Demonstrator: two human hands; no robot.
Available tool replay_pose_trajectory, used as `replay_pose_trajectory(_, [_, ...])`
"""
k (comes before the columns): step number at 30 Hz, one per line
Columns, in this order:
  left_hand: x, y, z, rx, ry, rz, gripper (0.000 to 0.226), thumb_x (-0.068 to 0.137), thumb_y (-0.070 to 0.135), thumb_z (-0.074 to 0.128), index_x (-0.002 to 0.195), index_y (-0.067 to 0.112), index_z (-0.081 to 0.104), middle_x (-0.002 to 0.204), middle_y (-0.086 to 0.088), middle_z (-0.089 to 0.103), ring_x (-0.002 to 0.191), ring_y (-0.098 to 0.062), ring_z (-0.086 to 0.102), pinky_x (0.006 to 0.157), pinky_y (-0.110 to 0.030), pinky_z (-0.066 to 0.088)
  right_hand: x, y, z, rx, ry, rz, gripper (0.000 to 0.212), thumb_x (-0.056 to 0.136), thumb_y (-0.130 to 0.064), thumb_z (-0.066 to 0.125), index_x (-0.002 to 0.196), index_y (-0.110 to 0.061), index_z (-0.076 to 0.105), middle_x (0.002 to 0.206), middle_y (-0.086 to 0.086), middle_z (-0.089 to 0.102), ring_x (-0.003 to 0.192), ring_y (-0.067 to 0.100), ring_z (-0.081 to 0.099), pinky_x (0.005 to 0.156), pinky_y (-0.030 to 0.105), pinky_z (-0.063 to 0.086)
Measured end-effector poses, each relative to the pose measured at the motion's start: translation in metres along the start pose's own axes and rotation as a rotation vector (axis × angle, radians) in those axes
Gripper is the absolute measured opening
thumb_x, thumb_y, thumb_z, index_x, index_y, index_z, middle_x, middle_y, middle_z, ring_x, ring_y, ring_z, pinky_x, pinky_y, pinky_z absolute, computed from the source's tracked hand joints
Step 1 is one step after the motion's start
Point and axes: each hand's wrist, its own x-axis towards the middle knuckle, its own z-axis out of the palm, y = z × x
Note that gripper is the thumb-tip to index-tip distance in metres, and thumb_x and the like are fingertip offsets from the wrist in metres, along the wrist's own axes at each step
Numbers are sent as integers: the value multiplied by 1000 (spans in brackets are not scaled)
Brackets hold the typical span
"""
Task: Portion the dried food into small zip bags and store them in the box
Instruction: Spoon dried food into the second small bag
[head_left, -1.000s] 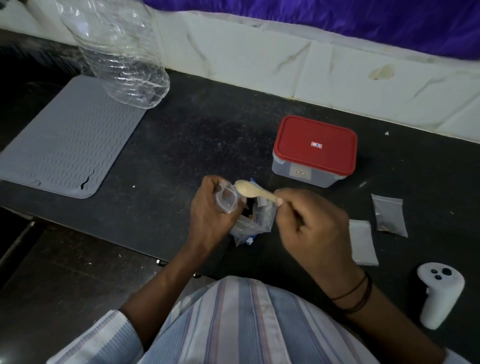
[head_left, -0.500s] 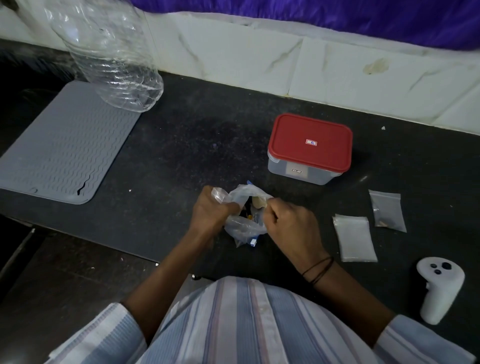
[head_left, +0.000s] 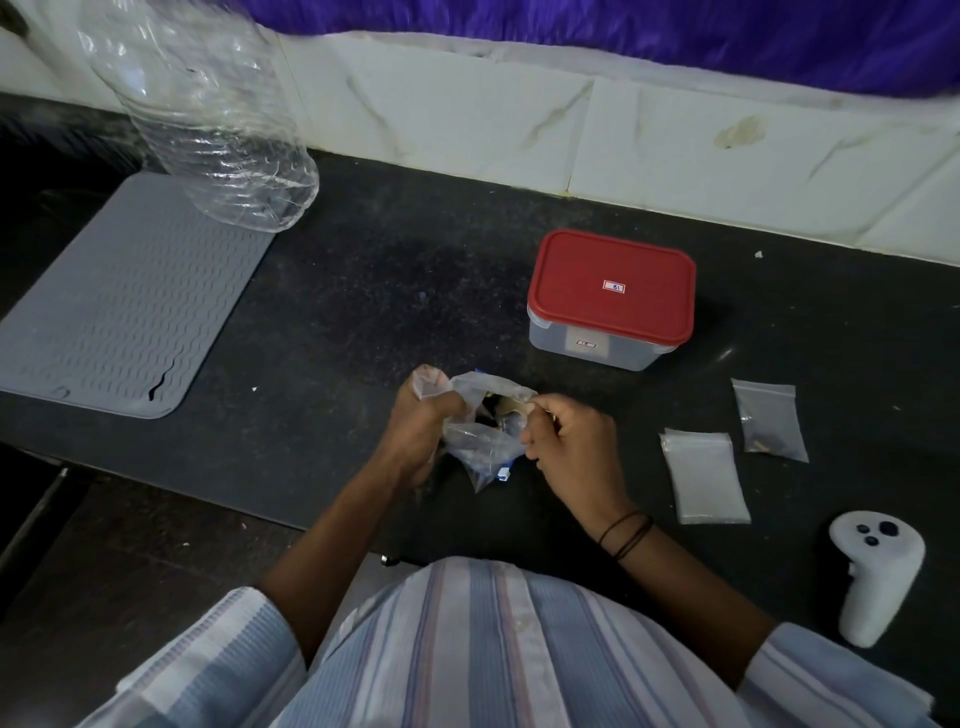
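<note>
I see the left hand (head_left: 415, 431) gripping the food bag (head_left: 480, 441) with curled fingers. The right hand (head_left: 569, 452) pinches a spoon (head_left: 511, 404) inside it. The red-lidded box (head_left: 610, 301) stands closed behind.

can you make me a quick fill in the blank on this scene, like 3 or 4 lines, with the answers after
1. The lid on the storage box is coloured ____.
2. The number of small zip bags lying flat right of the right hand is ____.
3. The left hand grips a crumpled clear ____ bag.
4. The grey ridged mat lies on the ____ side of the counter.

Missing words: red; two; plastic; left
</note>
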Motion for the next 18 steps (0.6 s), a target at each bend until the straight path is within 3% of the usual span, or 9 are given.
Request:
replay_pose_trajectory(6, [2, -3, 0, 99, 27, 52, 36, 60, 4, 67, 92, 11, 53, 93, -15, 59, 85, -31, 57, 74, -46, 49, -9, 6, 1, 356, 85, 196, 18, 100, -12, 52, 101, -13, 70, 70, 5, 71, 58, 14, 66, 53, 25, 54])
replay_pose_trajectory(10, [0, -2, 0, 117, -4, 67, 33, 62, 4, 66, 92, 11, 52, 94, -13, 57, 85, -30, 56, 75, -46, 47, -5, 8, -1, 459, -10, 304, 16, 100, -14, 52, 102, -17, 68, 76, 9, 73, 55, 15, 61, 49, 26, 48])
replay_pose_trajectory(14, [2, -2, -2, 140, -6, 77, 31, 69, -1, 68, 92, 10, 51, 94, -15, 56, 86, -31, 56, 76, -46, 48, -7, 7, 1, 544, 31, 337, 16, 101, -14, 52, 101, -15, 68, 78, 9, 73, 50, 12, 56, 43, 23, 42])
replay_pose_trajectory(18, [4, -4, 1, 182, 54, 119, 29, 78, -9, 67, 94, 9, 51, 90, -14, 55, 83, -28, 57, 72, -42, 50, -12, 6, 1, 565, 130, 312, 17, 100, -12, 51, 100, -11, 68, 75, 10, 71, 53, 15, 58, 45, 24, 46])
